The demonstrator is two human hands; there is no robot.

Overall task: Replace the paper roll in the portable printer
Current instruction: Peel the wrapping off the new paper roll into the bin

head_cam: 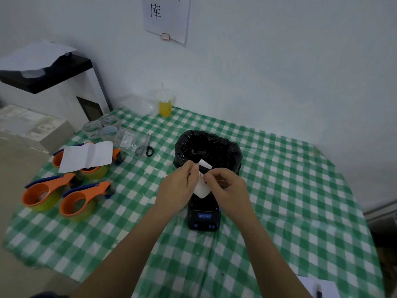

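Observation:
A small black portable printer point(204, 218) with blue buttons stands on the green checked tablecloth point(290, 190) at the centre. Above it both hands pinch a strip of white paper point(202, 189) that hangs down to the printer's top. My left hand point(178, 188) grips the strip's left edge with thumb and forefinger. My right hand point(225, 188) holds its right side, fingers curled. A short white end of paper point(205, 164) sticks up beyond the fingertips. The hands hide the printer's paper bay, and no roll is visible.
A bin lined with a black bag point(208, 149) stands just behind the hands. Orange tape dispensers point(71, 190) and a white sheet point(88, 155) lie at the left. Scissors point(146, 147), clear tape rolls point(101, 127) and a yellow drink cup point(165, 104) sit further back.

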